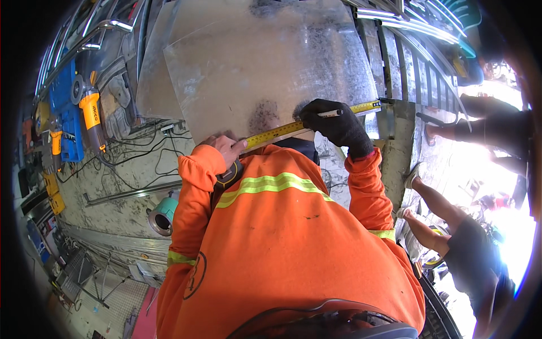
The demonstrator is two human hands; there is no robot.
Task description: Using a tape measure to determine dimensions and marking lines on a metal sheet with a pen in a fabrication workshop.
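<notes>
Evidently a measuring step, with the yellow tape (276, 134) stretched along the near side of the metal sheet (237, 73), bare left hand (224, 148) pinching it, gloved right hand (337, 127) curled around a marker (331, 113) over it, next move presumably needing steady tape

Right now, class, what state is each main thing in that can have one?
Tape measure: blade extended
Left hand: ungloved, gripping the tape measure
Right hand: dark-gloved, holding the marker
Marker: held; capped or not, unclear
Metal sheet: flat, dark-smudged
Larger yellow grinder: lying unheld
Blue case: seemingly open
</notes>
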